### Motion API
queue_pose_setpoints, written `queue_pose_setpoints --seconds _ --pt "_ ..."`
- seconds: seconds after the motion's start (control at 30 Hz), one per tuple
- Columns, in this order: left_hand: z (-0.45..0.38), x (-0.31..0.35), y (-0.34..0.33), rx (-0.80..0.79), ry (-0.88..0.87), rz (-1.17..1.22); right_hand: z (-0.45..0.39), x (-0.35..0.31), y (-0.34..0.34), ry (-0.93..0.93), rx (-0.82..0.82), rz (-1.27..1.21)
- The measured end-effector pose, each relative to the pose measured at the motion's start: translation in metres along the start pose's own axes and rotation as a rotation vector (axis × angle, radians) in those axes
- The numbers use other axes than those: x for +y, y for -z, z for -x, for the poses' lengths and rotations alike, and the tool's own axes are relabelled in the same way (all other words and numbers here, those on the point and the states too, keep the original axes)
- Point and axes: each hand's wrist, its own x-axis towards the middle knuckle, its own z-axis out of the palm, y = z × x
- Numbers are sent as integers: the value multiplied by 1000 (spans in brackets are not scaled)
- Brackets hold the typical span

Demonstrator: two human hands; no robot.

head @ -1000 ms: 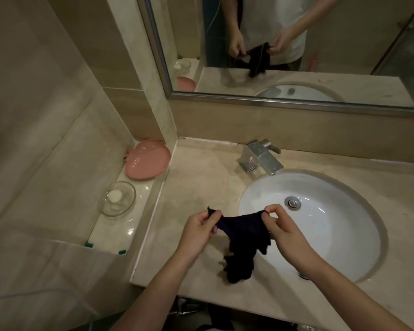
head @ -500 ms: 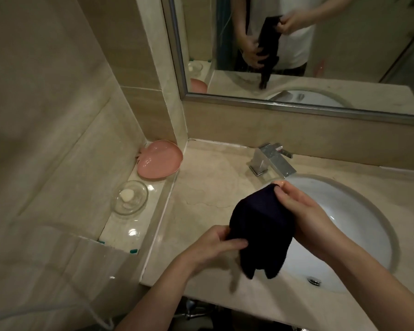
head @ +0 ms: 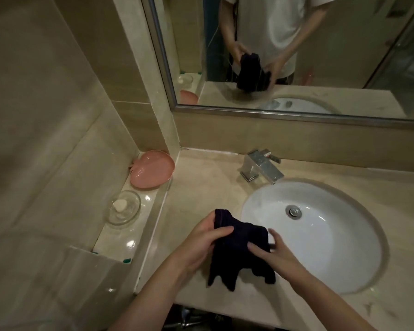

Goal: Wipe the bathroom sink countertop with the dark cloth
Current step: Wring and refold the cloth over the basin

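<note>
The dark cloth [head: 237,256] hangs folded between both hands, above the beige countertop [head: 201,187] just left of the white sink basin [head: 332,247]. My left hand [head: 201,244] grips its upper left part, thumb curled over the front. My right hand [head: 273,254] holds the cloth's right side, thumb on the front and fingers behind. The cloth's lower corners dangle close to the counter's front edge; whether they touch it is unclear.
A chrome faucet [head: 261,168] stands behind the basin. On a lower side ledge at the left sit a pink dish [head: 152,169] and a glass dish with soap [head: 123,207]. A mirror [head: 296,56] above reflects the person and the cloth.
The cloth went from stretched by its corners to folded over. Both hands have lowered it and now hold it by its two sides near the counter.
</note>
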Motion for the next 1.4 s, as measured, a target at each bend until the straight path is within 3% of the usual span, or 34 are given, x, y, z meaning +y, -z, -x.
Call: queue_pose_setpoints --seconds 0.07,0.13,0.27,0.33,0.43,0.53,0.63,0.77,0.93,1.17,1.4 --pt "3 1 1 5 16 1 0 7 1 210 359 286" --pt "4 0 2 12 24 26 6 12 -3 416 440 238" --pt "4 4 -4 23 52 65 12 11 -19 483 87 171" --pt "6 7 -4 9 52 24 6 6 -20 485 -13 123" --pt "7 11 12 43 33 -178 6 -7 -12 516 -30 100" --pt "5 16 34 208 46 -482 7 -13 5 588 26 265" --pt "4 13 47 349 70 -612 3 -16 19 612 1 419" --pt "4 11 56 212 -58 -708 -10 -18 37 604 -108 717" --pt "10 10 55 76 89 -978 -26 0 26 480 -196 824" --pt "10 19 55 160 12 -1165 -65 44 -52 508 47 917" --pt "21 32 60 198 8 -1086 -70 36 -73 605 -14 758"
